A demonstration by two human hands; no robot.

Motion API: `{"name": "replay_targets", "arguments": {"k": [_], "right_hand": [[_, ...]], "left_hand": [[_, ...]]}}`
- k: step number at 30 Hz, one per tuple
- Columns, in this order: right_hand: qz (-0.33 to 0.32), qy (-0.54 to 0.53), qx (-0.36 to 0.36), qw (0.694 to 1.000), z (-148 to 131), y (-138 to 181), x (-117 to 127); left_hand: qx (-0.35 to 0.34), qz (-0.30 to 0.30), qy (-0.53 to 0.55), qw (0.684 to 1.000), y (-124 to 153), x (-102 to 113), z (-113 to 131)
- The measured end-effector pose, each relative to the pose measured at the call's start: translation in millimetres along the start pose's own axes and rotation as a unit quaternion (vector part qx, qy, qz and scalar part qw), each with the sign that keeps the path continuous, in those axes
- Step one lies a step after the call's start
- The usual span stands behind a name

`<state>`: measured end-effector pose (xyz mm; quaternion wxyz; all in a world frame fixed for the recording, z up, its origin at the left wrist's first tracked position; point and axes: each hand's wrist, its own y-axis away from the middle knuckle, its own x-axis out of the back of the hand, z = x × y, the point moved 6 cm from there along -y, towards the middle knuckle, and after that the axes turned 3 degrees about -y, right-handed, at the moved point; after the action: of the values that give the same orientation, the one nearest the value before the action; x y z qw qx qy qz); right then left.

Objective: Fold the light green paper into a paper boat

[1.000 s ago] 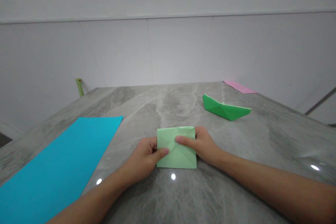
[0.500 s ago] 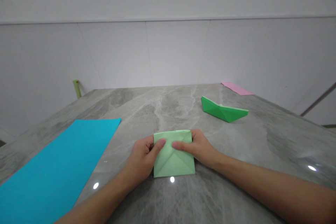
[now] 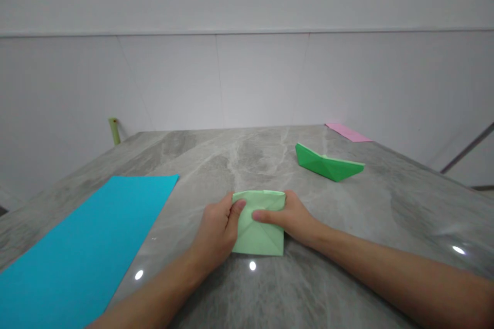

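Between my two hands is a square of folded light green paper [image 3: 260,239], with diagonal creases showing on its face. My left hand [image 3: 219,229] grips its left side, thumb on the front near the upper left corner and fingers behind. On the right edge my right hand [image 3: 295,218] pinches it the same way, its thumb pointing inward near the middle. The fingers behind the paper are mostly hidden. Beyond my right hand rests a green folded paper boat [image 3: 330,166], apart from both hands.
A large blue sheet [image 3: 85,241] lies on the grey marbled table [image 3: 200,157] to my left. At the far right edge is a pink sheet [image 3: 349,132]. Past the table's left far edge stands a light green post-like object [image 3: 115,131] near the white wall [image 3: 254,77].
My left hand has shifted slightly right and turned, covering more of the paper's left side. The paper's lower edge sits a little higher and its top edge bows slightly.
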<state>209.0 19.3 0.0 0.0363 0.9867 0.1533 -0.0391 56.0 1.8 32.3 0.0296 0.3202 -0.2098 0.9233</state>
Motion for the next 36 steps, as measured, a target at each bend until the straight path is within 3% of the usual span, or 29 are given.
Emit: {"name": "replay_targets", "arguments": {"k": [3, 7, 10, 19, 30, 36], "right_hand": [[-0.001, -0.008, 0.001, 1.000, -0.6, 0.0, 0.1], [0.005, -0.032, 0.010, 0.999, -3.0, -0.6, 0.5], [0.007, -0.033, 0.005, 0.999, -2.8, -0.8, 0.5], [0.016, -0.070, -0.003, 0.997, 0.8, 0.3, 3.8], [0.030, -0.103, 0.064, 0.992, -0.8, -0.4, 7.9], [0.063, -0.028, 0.142, 0.987, -13.1, 0.8, 14.1]], "left_hand": [[0.046, -0.029, 0.089, 0.995, -0.4, -4.6, -5.8], [0.149, -0.119, 0.268, 0.944, 1.2, -18.7, -14.0], [0.182, -0.157, 0.310, 0.920, 2.4, -23.0, -16.6], [0.165, -0.160, 0.292, 0.928, 2.0, -19.2, -17.2], [0.140, -0.161, 0.253, 0.944, 1.3, -13.8, -13.3], [0.116, -0.115, 0.171, 0.972, 1.2, -6.7, -16.8]]}}
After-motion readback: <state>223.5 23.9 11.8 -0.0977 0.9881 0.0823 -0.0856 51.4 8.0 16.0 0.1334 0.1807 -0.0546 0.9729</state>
